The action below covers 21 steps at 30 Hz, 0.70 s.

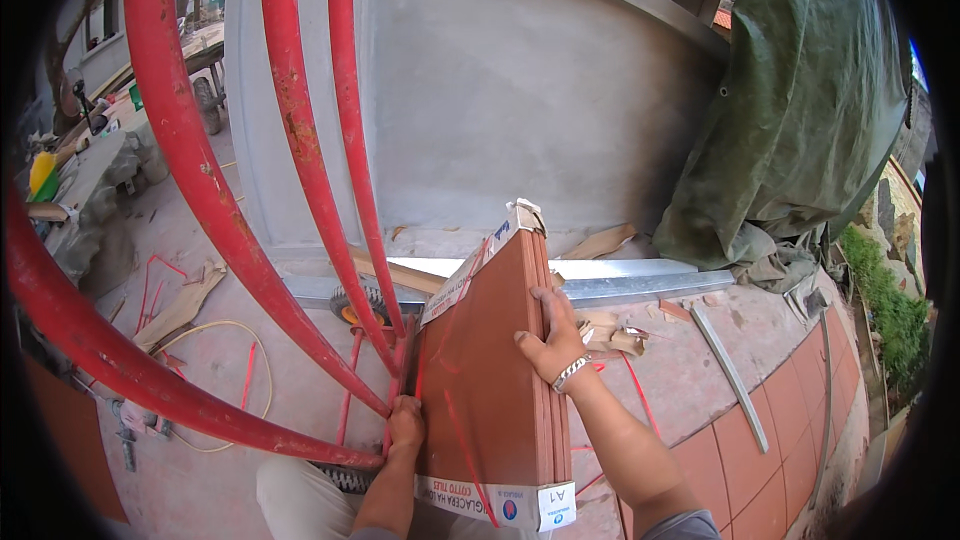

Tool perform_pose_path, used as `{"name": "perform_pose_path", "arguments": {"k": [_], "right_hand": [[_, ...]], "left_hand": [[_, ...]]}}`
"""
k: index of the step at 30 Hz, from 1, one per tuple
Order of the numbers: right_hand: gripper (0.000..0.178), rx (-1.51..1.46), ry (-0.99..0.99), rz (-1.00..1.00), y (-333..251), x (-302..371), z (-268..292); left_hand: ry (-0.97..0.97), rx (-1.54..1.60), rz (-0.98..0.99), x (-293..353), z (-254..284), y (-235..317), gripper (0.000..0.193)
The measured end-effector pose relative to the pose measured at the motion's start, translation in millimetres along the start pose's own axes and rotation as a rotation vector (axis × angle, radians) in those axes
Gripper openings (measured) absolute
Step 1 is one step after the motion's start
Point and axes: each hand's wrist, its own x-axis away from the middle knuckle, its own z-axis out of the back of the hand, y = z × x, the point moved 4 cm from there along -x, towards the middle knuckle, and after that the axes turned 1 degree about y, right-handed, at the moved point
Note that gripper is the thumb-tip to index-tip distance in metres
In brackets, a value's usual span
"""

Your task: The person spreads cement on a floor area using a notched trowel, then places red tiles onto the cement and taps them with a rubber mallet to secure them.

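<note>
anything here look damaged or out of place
The red metal bars have chipped, rusty-looking paint. Torn cardboard scraps litter the ground beyond the right hand, and the cardboard wrap at the top of the tile stack looks crumpled instead of neatly folded.

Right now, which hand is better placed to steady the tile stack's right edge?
Probably the right hand: it touches that edge; the left hand is on the opposite side of the tile stack.
</note>
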Motion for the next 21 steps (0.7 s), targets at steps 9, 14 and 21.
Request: {"name": "perform_pose_path", "arguments": {"k": [9, 14, 21], "right_hand": [[0.073, 0.028, -0.011, -0.015, -3, 4, 2], [0.072, 0.05, -0.041, 0.011, 9, 0, 2], [0.065, 0.001, 0.039, 0.055, 21, 3, 6]], "left_hand": [[0.3, 0.199, -0.208, -112, 42, 112, 0.005], [0.087, 0.27, 0.102, -68, 39, 99, 0.034], [-0.324, 0.566, 0.588, 15, 70, 91, 0.053]]}}
